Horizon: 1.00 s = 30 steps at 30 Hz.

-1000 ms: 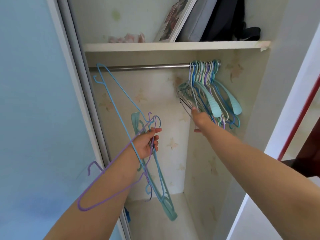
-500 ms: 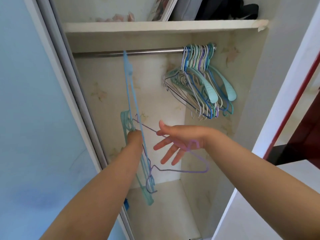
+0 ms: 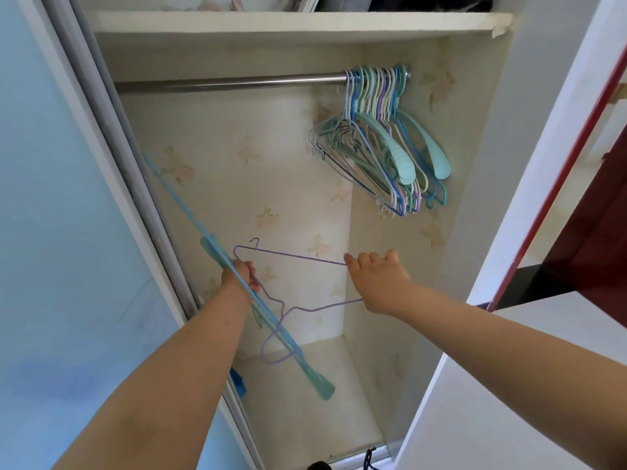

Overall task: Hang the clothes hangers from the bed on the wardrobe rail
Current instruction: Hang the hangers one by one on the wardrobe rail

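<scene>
My left hand [image 3: 243, 278] is closed around a bundle of hangers: a blue wire hanger [image 3: 190, 218], a teal plastic hanger [image 3: 305, 368] and part of a purple wire hanger [image 3: 291, 256]. My right hand [image 3: 378, 281] grips the right end of that purple hanger, so it is held between both hands, level across the wardrobe opening. High above, the metal rail [image 3: 230, 84] runs across the wardrobe. A bunch of several pastel hangers [image 3: 380, 154] hangs at its right end.
A sliding door frame [image 3: 112, 157] stands close on the left, by my left arm. A white shelf [image 3: 288, 23] lies just above the rail. The wardrobe's right side wall [image 3: 475, 164] is close to the hung bunch. The rail's left stretch is bare.
My right hand left the hung bunch, came down and closed on the purple hanger's right end. My left hand's bundle has tilted left and lower. The view has tipped down.
</scene>
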### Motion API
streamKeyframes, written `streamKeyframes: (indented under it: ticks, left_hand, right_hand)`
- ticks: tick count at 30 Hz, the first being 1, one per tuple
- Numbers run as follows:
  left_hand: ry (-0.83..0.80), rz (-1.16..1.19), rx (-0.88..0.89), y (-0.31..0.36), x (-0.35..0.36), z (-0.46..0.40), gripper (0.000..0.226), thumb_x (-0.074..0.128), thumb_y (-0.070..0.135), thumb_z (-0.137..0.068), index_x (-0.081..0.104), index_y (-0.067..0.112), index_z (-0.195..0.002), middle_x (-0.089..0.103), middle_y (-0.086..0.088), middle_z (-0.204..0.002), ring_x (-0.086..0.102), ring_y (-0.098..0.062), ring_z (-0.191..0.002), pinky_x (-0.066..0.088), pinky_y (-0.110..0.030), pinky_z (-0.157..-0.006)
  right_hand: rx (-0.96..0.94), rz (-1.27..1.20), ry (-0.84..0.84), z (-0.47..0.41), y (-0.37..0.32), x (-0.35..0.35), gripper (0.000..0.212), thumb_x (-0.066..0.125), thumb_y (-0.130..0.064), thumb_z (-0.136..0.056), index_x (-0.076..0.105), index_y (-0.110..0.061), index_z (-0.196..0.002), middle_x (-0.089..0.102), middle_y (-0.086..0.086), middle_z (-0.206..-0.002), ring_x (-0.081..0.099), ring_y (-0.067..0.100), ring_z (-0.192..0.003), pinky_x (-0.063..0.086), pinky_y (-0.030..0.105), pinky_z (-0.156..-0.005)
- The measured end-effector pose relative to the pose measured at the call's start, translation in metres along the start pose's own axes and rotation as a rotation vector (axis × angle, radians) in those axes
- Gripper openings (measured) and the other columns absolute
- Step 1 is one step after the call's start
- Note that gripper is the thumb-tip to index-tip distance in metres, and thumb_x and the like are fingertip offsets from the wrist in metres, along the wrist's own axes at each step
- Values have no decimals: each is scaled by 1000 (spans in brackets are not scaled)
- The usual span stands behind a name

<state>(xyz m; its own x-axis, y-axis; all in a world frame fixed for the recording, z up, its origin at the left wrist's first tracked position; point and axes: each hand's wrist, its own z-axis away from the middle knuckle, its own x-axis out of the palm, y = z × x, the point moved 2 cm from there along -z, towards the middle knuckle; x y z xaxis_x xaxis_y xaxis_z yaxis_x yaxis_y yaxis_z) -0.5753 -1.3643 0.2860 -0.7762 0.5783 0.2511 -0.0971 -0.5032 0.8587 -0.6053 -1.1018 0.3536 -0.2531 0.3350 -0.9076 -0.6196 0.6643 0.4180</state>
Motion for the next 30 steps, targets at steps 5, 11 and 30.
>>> streamKeyframes:
  ticks: [5,11,30]
  left_hand:
    - [-119,95,0,-6,-6,-4,37,40,23,-103,43,25,-66,43,4,-64,24,-3,-25,18,-7,-34]
    - [-180,103,25,-13,-4,1,48,33,56,-99,47,18,-72,32,10,-41,21,-4,-28,18,-9,-35]
    - [-435,-287,136,-8,14,39,24,56,30,-94,72,12,-89,25,7,-48,16,-4,-34,12,-17,-33]
  right_hand:
    - [97,-340,27,-8,36,24,69,55,-44,-84,28,-15,-140,45,8,-132,50,30,-119,39,43,-95]
    - [287,-405,15,-4,47,39,85,50,-68,-80,28,-13,-141,47,8,-131,55,30,-113,45,42,-89]
    - [234,-379,325,-23,13,36,88,46,-66,-86,11,-20,-152,16,12,-156,20,33,-142,27,45,-111]
